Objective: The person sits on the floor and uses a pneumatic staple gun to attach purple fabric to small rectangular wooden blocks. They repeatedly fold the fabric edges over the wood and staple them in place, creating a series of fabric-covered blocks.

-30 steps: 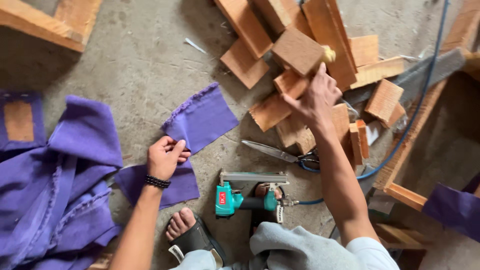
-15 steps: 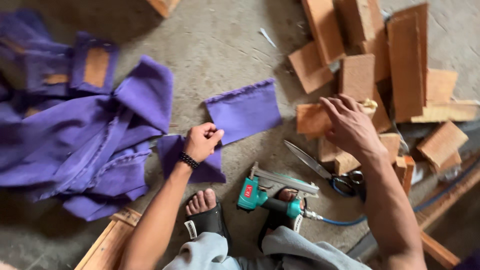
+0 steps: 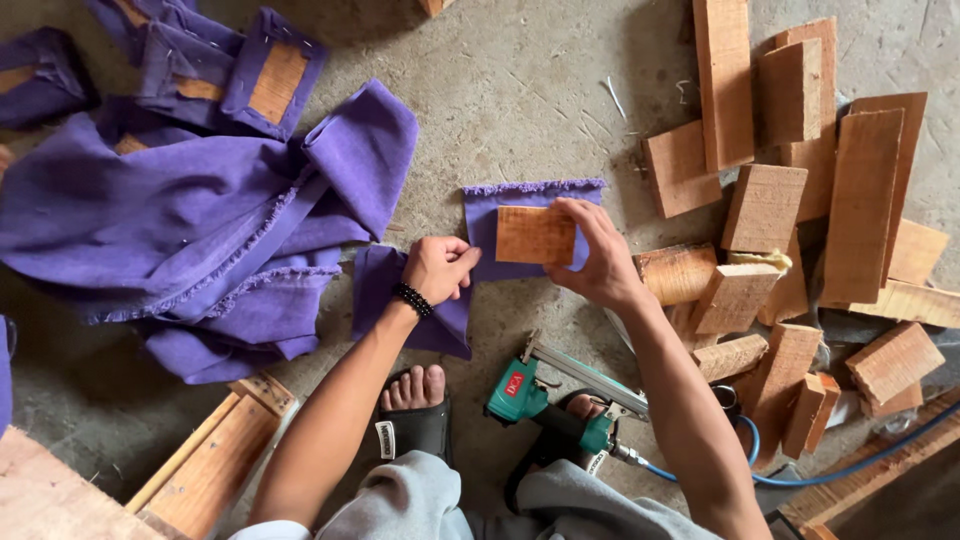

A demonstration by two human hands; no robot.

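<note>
Right hand [image 3: 598,255] grips small wooden block [image 3: 535,234] atop purple cloth piece [image 3: 495,205]; left hand [image 3: 437,268] pinches cloth edge.

I am working seated over a bare concrete floor [image 3: 520,90], grey, rough and scuffed, with pale scratches and small splinters lying on it. Soft, even daylight is falling across the floor, casting only faint shadows. A heap of purple cloth [image 3: 190,230] is lying to my left, with several cloth-wrapped wooden pieces [image 3: 265,80] sitting beyond it. A loose pile of cut wooden blocks [image 3: 800,200] is covering the floor to my right. Long timber pieces [image 3: 210,460] are lying at the lower left corner. A blue hose [image 3: 860,455] is running across the lower right. No wall, window or furniture is showing.
</note>
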